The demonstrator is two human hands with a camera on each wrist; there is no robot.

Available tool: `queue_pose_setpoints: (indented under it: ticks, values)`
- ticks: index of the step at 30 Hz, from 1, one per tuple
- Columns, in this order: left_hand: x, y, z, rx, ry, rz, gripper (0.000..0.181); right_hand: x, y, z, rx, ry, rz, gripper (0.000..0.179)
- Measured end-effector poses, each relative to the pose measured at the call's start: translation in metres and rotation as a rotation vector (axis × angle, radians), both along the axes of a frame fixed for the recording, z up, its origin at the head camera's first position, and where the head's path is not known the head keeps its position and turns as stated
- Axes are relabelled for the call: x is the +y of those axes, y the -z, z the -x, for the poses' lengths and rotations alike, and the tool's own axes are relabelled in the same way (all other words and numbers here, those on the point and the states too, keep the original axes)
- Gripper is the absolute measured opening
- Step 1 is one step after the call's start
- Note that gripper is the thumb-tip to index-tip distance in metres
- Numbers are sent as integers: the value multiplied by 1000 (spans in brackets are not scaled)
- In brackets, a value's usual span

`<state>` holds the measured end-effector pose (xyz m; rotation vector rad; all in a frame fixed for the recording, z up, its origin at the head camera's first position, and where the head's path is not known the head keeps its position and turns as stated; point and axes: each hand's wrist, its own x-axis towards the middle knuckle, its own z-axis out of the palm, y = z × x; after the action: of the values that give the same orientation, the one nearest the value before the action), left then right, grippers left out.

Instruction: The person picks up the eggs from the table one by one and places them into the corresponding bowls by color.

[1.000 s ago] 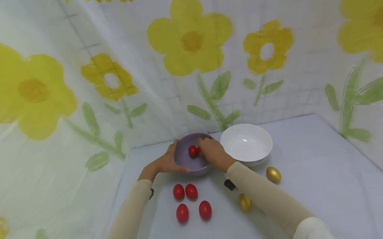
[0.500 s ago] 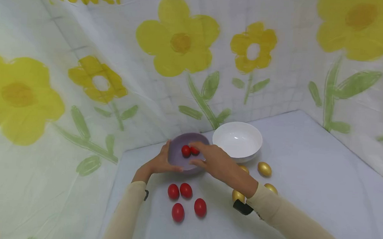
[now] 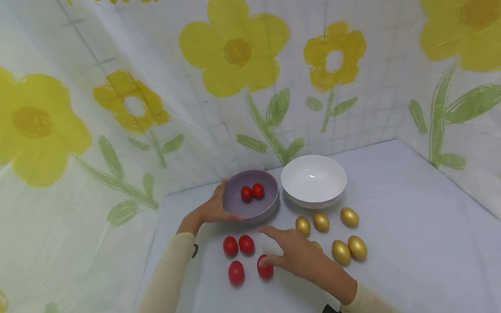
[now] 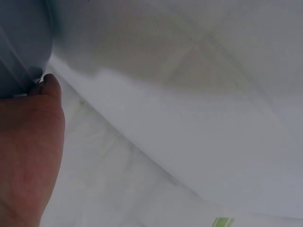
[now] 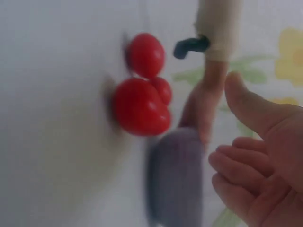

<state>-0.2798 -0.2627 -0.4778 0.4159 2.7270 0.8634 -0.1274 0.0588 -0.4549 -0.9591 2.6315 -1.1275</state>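
Note:
My left hand [image 3: 213, 210] holds the purple bowl [image 3: 254, 211] at its left side, thumb along the near rim and fingers at the far left. Two red eggs [image 3: 258, 191] lie together inside that bowl. My right hand [image 3: 301, 256] hovers palm-left over the table with thumb and fingers spread and nothing between them. In the head view its thumb overlaps a red egg [image 3: 265, 271]; in the right wrist view the hand is apart from the eggs. Left of it lie more red eggs: one in front [image 3: 236, 273] and a pair [image 3: 246, 245] behind.
A white bowl [image 3: 314, 180] stands right of the purple one, near the back edge. Several gold eggs [image 3: 349, 217] lie on the white tabletop [image 3: 419, 238] in front of it, one partly hidden by my right hand. A flower-printed cloth [image 3: 218, 122] hangs behind.
My right hand let go of a red egg in the purple bowl, then withdrew toward the near side, over the loose red eggs. The left hand stays at the bowl.

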Motion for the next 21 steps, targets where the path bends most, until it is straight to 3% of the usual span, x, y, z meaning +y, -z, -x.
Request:
queue_pose_setpoints:
  ticks: [4,10,21]
  values:
    - [2,0,1,-8,-3,-5,150,-6,21,-9,-50,3,-54,78]
    - [0,6,2,-18,-4,0,150,-12,46,-15,32,12,-174,67]
    - [-3,4,3,1,-1,3,150,-16,56,-20,57,0,-145,57]
